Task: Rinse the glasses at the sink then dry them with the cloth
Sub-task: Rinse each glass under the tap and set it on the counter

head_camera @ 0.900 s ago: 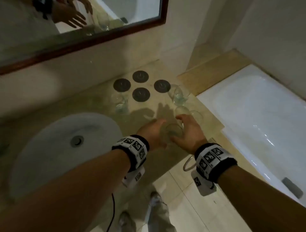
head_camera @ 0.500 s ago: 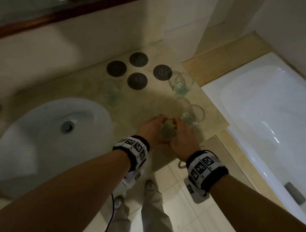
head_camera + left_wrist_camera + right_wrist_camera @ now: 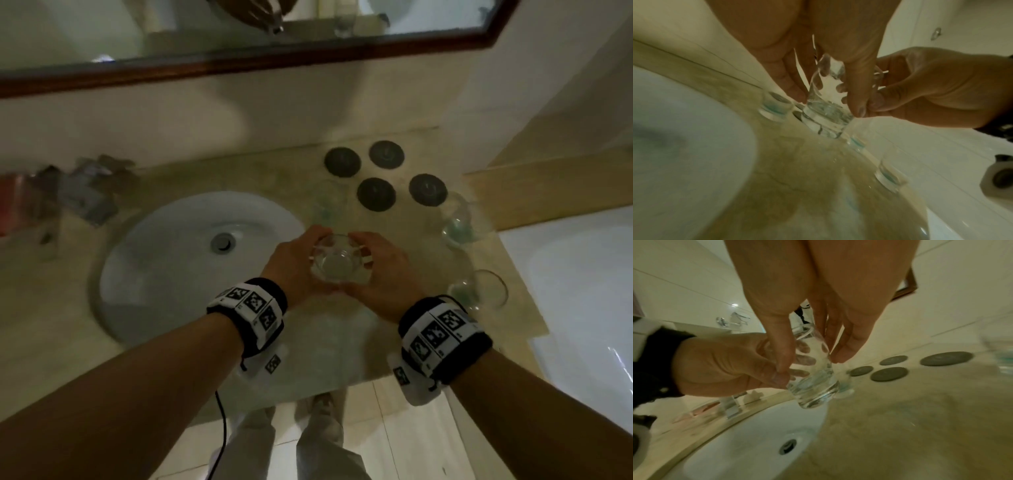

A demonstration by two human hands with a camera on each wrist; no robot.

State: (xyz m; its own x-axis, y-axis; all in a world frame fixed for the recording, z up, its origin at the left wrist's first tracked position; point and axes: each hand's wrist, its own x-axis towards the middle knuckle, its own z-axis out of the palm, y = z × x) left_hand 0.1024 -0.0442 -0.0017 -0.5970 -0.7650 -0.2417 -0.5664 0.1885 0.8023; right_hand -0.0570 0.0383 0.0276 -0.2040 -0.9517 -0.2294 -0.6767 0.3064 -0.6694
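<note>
A clear glass (image 3: 337, 262) is held upright above the counter, just right of the white sink (image 3: 164, 260). My left hand (image 3: 294, 262) grips its left side and my right hand (image 3: 383, 270) grips its right side, fingers curled round it. The wrist views show the glass (image 3: 826, 113) (image 3: 813, 378) lifted off the beige counter, thumbs meeting at its side. Three more glasses stand on the counter: one (image 3: 325, 202) behind the hands, one (image 3: 459, 222) at the right, one (image 3: 479, 291) near the right edge. No cloth is in view.
Several dark round coasters (image 3: 376, 193) lie at the back of the counter. Small packets (image 3: 85, 195) sit left of the sink. A mirror (image 3: 239, 31) hangs above. A white bathtub (image 3: 575, 291) lies to the right. A chrome tap (image 3: 735, 319) shows at the back left.
Both hands closed round the glass and lifted it off the counter, carrying it left toward the sink. The head view swung left and up, bringing the sink and mirror into view.
</note>
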